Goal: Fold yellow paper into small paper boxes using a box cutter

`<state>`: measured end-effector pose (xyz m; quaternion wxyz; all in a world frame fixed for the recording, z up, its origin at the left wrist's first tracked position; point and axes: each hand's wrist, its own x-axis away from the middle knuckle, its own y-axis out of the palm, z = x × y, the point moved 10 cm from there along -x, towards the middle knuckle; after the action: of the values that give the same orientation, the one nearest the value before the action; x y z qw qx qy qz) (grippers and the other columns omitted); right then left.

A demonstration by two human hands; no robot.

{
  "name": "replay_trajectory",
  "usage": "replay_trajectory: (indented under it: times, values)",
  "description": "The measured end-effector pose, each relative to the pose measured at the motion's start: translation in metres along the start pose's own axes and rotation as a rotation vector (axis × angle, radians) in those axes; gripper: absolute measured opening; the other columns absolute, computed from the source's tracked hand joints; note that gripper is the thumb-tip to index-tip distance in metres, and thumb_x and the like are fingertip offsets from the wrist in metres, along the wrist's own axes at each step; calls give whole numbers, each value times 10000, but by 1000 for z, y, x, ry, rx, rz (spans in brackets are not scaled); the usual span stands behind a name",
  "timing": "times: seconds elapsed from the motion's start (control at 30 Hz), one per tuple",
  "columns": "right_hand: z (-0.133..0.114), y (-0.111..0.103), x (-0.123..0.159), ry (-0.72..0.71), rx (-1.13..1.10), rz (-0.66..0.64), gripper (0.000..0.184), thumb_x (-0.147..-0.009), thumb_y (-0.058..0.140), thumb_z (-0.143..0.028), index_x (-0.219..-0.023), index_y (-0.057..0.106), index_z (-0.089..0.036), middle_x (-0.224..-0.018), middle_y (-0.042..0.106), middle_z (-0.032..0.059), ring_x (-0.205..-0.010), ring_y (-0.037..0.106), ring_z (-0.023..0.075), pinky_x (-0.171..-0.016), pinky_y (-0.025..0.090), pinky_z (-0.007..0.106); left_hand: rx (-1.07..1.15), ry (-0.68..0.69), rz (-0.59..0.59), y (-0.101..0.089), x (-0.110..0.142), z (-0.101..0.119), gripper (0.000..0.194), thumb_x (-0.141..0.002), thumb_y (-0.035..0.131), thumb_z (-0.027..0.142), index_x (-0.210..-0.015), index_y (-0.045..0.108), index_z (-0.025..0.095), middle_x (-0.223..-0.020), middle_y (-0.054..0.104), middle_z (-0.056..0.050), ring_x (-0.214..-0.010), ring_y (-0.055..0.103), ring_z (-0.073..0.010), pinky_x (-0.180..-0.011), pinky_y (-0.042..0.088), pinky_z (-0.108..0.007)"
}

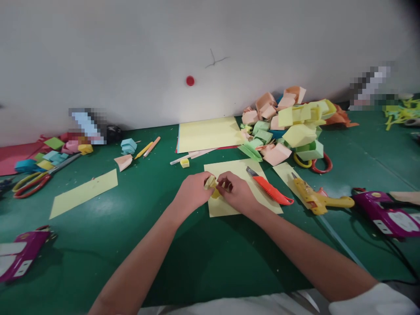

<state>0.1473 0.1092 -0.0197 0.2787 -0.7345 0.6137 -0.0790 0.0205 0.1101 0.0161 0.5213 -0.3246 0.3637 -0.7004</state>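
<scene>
paper piece [210, 182] partly behind right hand [239, 191]

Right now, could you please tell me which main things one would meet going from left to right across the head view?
Purple box, yellow strip, pink scrap, left hand, right hand, cutter, glue gun, second purple box.

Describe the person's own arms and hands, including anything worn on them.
The left hand and right hand are ungloved, with no watch or bracelet visible. Both slender forearms are bare and taper towards the wrists. A loose, whitish sleeve shows near the right elbow; no sleeve can be made out on the left arm.
</scene>
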Motion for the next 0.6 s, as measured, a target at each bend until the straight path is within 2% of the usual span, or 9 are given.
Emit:
replay_trajectory:
  times: [0.1, 0.23, 0.33, 0.6]
  values:
    - [2, -2, 0, 17, -29, 12, 154, -840, 594, -275, -988, 563, -246, -848, 679, 8, -696, 602, 167, -614, 464, 294, -55, 12, 7, 3, 2, 7, 182, -885, 581, 180, -977, 726, 242, -924, 746, -47, -793, 656, -221, -611, 384, -269]
    - [4, -3, 0, 25, -63, 25, 213, -852, 583, -290, -1056, 548, -241, -859, 676, 11, -685, 603, 163, -627, 482, 300, -122, 31, 14, 6, 2, 14, 179, -885, 596, 177, -983, 737, 229, -946, 741, -64, -903, 655, -252, -679, 424, -287]
    - [5, -2, -1, 21, -74, 11, 212, -859, 591, -307, -1058, 562, -242, -860, 672, 12, -688, 603, 165, -618, 480, 299, -147, 34, 18, 7, 2, 15, 175, -896, 583, 171, -961, 736, 226, -950, 741, -58, -906, 657, -248, -696, 444, -295]
    - [6, -2, -3, 32, -90, 4, 292, -827, 625, -256, -1118, 599, -247, -992, 716, 43, -825, 628, 195, -689, 500, 322, -96, 17, 81, 4, 1, 15, 255, -902, 563, 95, -1076, 668, 249, -1060, 737, -32, -992, 671, -225, -771, 494, -301]
